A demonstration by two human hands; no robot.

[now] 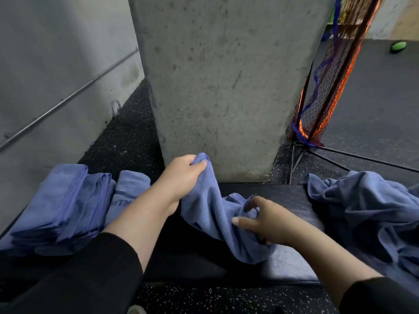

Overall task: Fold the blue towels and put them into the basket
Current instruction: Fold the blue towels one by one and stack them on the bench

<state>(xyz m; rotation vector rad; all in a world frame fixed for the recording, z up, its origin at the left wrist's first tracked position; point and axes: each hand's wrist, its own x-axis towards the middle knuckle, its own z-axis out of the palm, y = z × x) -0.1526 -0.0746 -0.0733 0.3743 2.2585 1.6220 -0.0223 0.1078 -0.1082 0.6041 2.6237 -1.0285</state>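
I see the left hand (183, 172) gripping a corner of the blue towel (217, 214), fingers curled tight. The right hand (267, 220) pinches its bunched edge, fingers half-curled. The towel sags between both grips onto the dark bench (278, 193).

You are in a gym. The floor (127, 137) is black rubber with little white specks, like the mats gyms use. One folded blue towel (125, 196) has letters that start the word "fitness". A big bare concrete pillar (222, 87) stands in front of you. On your right is a sports net (328, 87) in orange and blue.
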